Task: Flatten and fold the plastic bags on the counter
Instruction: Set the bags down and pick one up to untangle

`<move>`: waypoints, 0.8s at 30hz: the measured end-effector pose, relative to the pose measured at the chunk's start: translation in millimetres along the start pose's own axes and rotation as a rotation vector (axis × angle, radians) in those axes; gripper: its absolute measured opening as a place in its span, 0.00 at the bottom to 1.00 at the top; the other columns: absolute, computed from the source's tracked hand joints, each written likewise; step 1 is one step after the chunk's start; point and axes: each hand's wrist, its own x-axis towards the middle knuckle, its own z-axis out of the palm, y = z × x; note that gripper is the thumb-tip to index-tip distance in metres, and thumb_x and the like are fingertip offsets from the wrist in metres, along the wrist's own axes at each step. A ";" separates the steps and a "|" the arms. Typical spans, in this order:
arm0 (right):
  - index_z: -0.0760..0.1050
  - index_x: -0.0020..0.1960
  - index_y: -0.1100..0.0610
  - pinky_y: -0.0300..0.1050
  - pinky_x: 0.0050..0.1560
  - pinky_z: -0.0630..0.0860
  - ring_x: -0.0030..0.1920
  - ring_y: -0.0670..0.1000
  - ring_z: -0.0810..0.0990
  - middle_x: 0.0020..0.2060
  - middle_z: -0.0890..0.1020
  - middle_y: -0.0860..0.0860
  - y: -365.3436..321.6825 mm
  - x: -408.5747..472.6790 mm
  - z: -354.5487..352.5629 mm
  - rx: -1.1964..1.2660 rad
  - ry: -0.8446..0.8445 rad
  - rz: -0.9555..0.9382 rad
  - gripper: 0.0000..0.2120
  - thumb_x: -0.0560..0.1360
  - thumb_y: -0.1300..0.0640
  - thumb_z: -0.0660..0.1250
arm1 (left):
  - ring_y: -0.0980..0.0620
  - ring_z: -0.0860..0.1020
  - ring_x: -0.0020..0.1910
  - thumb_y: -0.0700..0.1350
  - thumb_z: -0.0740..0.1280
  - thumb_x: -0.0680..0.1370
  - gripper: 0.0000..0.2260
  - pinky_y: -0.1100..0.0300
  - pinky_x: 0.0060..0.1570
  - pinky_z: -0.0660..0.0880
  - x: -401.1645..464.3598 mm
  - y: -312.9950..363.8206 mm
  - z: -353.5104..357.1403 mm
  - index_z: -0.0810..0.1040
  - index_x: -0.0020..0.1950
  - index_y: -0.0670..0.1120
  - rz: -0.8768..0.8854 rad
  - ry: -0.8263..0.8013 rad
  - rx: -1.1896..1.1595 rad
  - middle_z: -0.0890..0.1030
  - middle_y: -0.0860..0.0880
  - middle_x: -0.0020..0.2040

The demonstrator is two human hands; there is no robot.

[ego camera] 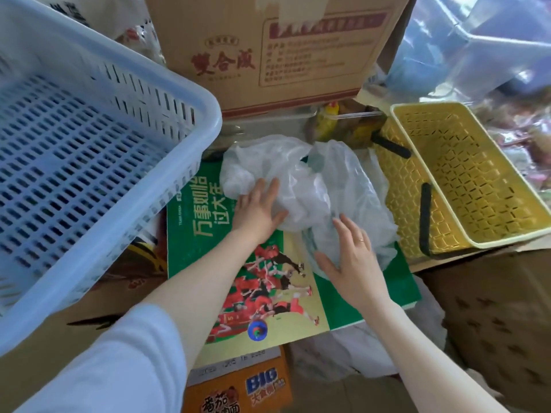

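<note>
A crumpled clear plastic bag (310,186) is spread over the green printed box (268,287) that serves as the desk. The left hand (259,208) is laid flat on its 9 o'clock edge, fingers straight and slightly spread; the right hand (353,257) is pressed on its 5 o'clock side, fingers likewise extended. A blue basket (89,162) crowds in at 9 o'clock, a cardboard carton (274,49) at 12, yellow baskets (465,180) at 3. The bag's far edge possibly touches a yellow bottle (328,120).
</note>
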 end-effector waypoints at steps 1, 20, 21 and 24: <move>0.59 0.73 0.59 0.56 0.69 0.63 0.71 0.59 0.62 0.71 0.66 0.57 -0.1 0.0 3.0 -0.031 -0.009 0.009 0.34 0.74 0.44 0.66 | 0.42 0.50 0.74 0.59 0.56 0.78 0.32 0.48 0.72 0.49 -3.2 -1.1 -3.3 0.42 0.76 0.53 0.006 0.033 -0.002 0.44 0.46 0.77; 0.77 0.53 0.59 0.28 0.46 0.68 0.47 0.47 0.75 0.47 0.78 0.49 3.5 14.8 -68.2 0.485 0.288 0.082 0.12 0.74 0.70 0.62 | 0.45 0.47 0.75 0.54 0.53 0.80 0.27 0.53 0.71 0.42 -32.1 7.1 8.2 0.46 0.76 0.50 0.299 -0.016 0.525 0.46 0.45 0.77; 0.77 0.52 0.57 0.31 0.47 0.70 0.47 0.47 0.75 0.47 0.78 0.48 4.2 11.2 -75.9 0.552 0.326 0.111 0.12 0.74 0.69 0.62 | 0.45 0.48 0.75 0.55 0.53 0.80 0.27 0.53 0.72 0.44 -27.5 7.8 6.8 0.47 0.76 0.49 0.261 -0.067 0.514 0.47 0.45 0.77; 0.75 0.49 0.55 0.38 0.47 0.74 0.43 0.43 0.75 0.43 0.78 0.48 3.1 -2.1 -88.4 0.759 0.409 0.194 0.10 0.73 0.68 0.63 | 0.45 0.50 0.75 0.53 0.55 0.80 0.26 0.51 0.72 0.47 -27.9 13.7 -3.7 0.52 0.76 0.49 0.255 -0.144 0.423 0.50 0.45 0.77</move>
